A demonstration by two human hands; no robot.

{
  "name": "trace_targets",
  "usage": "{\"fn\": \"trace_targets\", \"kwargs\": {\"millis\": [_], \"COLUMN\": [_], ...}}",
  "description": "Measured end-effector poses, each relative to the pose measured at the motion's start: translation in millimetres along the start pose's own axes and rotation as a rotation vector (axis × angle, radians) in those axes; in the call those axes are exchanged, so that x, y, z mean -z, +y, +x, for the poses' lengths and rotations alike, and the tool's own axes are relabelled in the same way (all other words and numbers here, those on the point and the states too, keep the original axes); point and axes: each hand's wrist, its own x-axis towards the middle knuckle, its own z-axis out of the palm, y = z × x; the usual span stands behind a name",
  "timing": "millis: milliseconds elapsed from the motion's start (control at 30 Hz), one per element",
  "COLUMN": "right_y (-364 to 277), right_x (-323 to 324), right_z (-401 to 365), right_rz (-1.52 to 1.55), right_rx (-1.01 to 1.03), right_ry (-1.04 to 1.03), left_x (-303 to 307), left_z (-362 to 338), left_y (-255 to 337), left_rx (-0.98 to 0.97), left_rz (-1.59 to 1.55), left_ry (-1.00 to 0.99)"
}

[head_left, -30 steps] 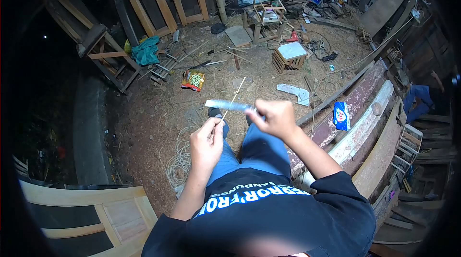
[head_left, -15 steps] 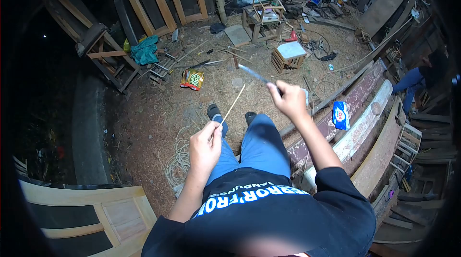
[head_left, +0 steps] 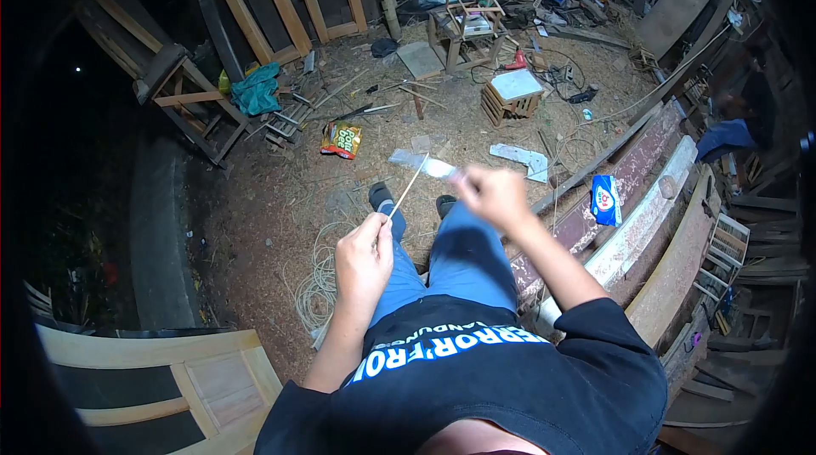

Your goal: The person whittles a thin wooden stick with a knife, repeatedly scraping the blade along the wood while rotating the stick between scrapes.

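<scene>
My left hand [head_left: 365, 256] is closed around the lower end of a thin wooden stick [head_left: 408, 191], which slants up and to the right. My right hand [head_left: 496, 199], somewhat blurred, grips a knife [head_left: 439, 169] by its handle. The blade points left, smeared by motion, and overlaps the stick near its upper end in this view. Both hands are above my thighs, the left one lower and nearer my body.
A snack bag [head_left: 341, 140] lies on the shaving-strewn ground. Ahead are a slatted crate [head_left: 512, 96] and a red power tool [head_left: 516, 62]. A blue packet [head_left: 605, 200] rests on planks to my right, where another person [head_left: 738, 124] sits. Coiled cord [head_left: 313, 289] lies left of my legs.
My right hand has moved left and slightly down, bringing the knife from beyond the stick's tip across its upper part. My left hand and the stick stay nearly in place.
</scene>
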Motion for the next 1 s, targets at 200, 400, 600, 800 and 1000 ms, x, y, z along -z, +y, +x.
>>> {"fn": "trace_targets", "kwargs": {"millis": [200, 400, 600, 800, 1000], "right_y": [-35.3, 22.8, -19.4, -25.0, -1.3], "right_x": [26.7, 10.1, -0.2, 21.6, 13.6], "right_z": [-6.0, 15.0, -13.9, -5.2, 9.7], "right_rz": [0.145, -0.027, 0.100, 0.137, 0.085], "right_rx": [0.167, -0.179, 0.061, 0.086, -0.126], "right_ry": [0.003, 0.045, -0.084, 0.043, 0.025], "left_x": [-3.6, -1.0, -2.5, -6.5, -3.0], "left_z": [-4.1, -6.5, 1.3, -4.4, -6.4], "left_y": [-8.1, -6.1, -2.6, -7.9, -9.2], "left_rx": [-0.008, 0.014, -0.021, -0.005, 0.021], "left_rz": [0.014, 0.013, 0.026, -0.005, 0.031], "left_ry": [-0.008, -0.023, -0.006, 0.007, -0.011]}}
